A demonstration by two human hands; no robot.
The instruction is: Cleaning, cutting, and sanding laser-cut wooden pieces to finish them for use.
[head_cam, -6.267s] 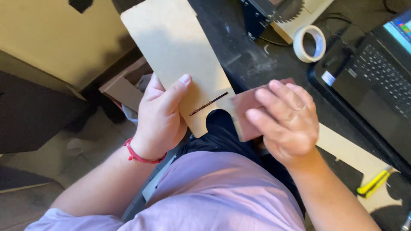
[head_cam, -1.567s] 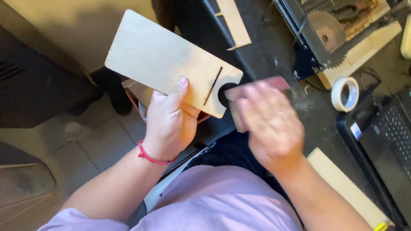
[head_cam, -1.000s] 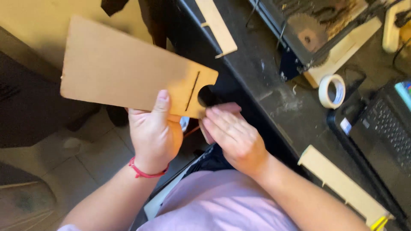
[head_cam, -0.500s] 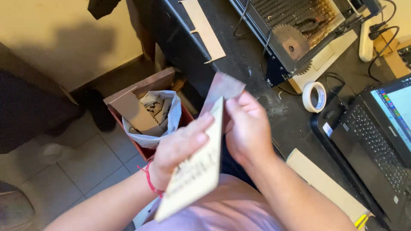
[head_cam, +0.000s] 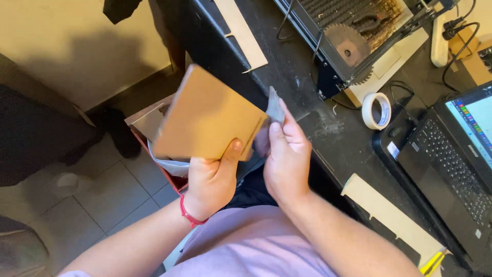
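Along the dark workbench (head_cam: 307, 110) we see a roll of white tape (head_cam: 377, 110) just beside a black machine frame (head_cam: 353, 36) with a toothed round disc (head_cam: 347, 50) lying on it, and an open laptop (head_cam: 451, 159) at the right edge. 2 pale wood strips lie on the bench, 1 at the top (head_cam: 241, 33) and 1 near our right forearm (head_cam: 389, 215). Below the bench, on the tiled floor (head_cam: 92, 205), a bin with a white liner (head_cam: 164, 154) sits partly hidden behind the board.

Our left hand (head_cam: 211, 182) grips the brown board (head_cam: 207, 120) at its lower edge, thumb pressed on the near face and the other fingers behind it, out of sight. The board is held tilted in the air over the bin, in front of the bench edge; a thin slot runs near its right edge. A red band circles that wrist.

Our right hand (head_cam: 287, 154) is raised just beside the board's right edge, fingers pinched on a small grey sheet (head_cam: 275, 107) that stands up against that edge.
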